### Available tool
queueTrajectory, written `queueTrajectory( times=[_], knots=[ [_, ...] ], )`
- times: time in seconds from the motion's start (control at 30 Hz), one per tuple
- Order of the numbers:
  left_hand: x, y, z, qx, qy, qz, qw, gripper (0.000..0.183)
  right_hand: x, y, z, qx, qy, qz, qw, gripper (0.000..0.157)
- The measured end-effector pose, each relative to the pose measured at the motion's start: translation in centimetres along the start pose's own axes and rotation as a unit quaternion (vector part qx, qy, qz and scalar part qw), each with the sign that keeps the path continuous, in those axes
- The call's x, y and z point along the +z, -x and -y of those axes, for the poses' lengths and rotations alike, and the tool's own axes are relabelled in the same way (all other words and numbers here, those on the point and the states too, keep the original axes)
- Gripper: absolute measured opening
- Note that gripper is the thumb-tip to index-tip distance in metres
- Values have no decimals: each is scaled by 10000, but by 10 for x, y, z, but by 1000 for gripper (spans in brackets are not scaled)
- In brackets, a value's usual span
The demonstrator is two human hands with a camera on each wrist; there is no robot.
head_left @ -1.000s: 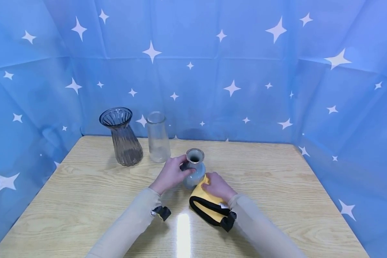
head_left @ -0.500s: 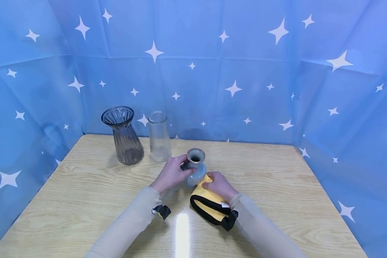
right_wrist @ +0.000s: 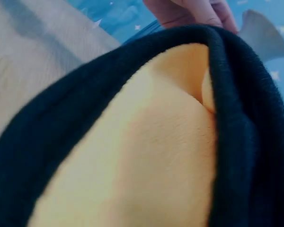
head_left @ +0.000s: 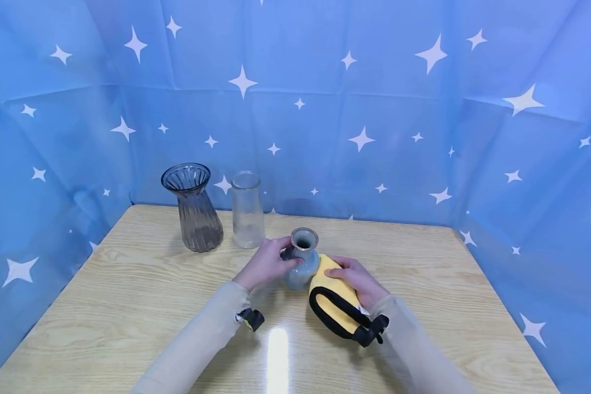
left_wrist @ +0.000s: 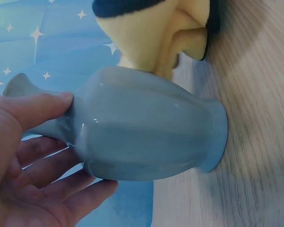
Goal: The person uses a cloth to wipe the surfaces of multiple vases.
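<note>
A glossy grey-blue vase (head_left: 300,273) with a flared mouth stands upright near the middle of the table. My left hand (head_left: 271,261) grips its neck, thumb on one side and fingers round the other, as the left wrist view shows the vase (left_wrist: 137,123) close up. On the vase's right, my right hand (head_left: 357,276) holds a folded yellow cloth (head_left: 332,279) with black edging. The cloth's top end lies at the vase's side; whether they touch I cannot tell. In the right wrist view the cloth (right_wrist: 132,142) hides most of that hand.
At the back left stand a ribbed smoky glass vase (head_left: 199,219) and a clear glass vase (head_left: 248,219). The wooden table (head_left: 423,284) is bounded behind and at both sides by a blue star-patterned curtain (head_left: 315,153).
My right hand has shifted right and a little up with the cloth, off the vase's lower front. The left hand keeps its grip on the vase's neck. The head view has turned slightly.
</note>
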State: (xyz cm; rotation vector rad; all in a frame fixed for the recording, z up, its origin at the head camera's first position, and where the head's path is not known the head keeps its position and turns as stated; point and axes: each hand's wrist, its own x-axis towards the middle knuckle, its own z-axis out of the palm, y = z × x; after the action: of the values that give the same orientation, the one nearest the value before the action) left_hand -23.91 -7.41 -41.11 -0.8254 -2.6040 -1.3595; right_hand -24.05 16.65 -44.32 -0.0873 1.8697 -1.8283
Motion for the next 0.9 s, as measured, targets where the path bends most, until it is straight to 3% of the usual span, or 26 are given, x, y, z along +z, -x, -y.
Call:
queueTrajectory(
  times=[0.13,0.23,0.33,0.5,0.53,0.6,0.63,0.67,0.8,0.87,0.9],
  knots=[
    [-1,-1,0,57,78,96,9999,22,0,6,13,-547,620,53,9966,49],
    [-1,-1,0,89,-6,153,9998,21,7,11,23,-852,1392,-219,9864,46],
    [0,-1,1,100,-116,184,9997,19,18,17,31,-1274,2471,-695,9581,46],
    [2,0,0,98,-174,192,9996,20,37,25,39,-2024,3937,-1270,8876,46],
    [2,0,0,96,-181,195,9996,20,40,26,40,-2094,4060,-1313,8798,45],
    [2,0,0,113,-225,197,9995,21,43,28,42,-2112,4107,-1379,8762,44],
    [2,0,0,111,-242,206,9994,21,44,28,43,-2074,4028,-1414,8802,44],
    [2,0,1,120,-276,214,9993,21,45,28,44,-1984,3819,-1418,8915,44],
    [1,-1,0,131,-370,279,9988,20,42,27,46,-1412,2047,-1226,9608,45],
    [0,-1,0,116,-400,340,9986,19,40,27,46,-1160,1080,-1036,9819,46],
    [0,-2,1,97,-407,383,9984,18,38,28,47,-1060,654,-945,9877,46]
  ],
)
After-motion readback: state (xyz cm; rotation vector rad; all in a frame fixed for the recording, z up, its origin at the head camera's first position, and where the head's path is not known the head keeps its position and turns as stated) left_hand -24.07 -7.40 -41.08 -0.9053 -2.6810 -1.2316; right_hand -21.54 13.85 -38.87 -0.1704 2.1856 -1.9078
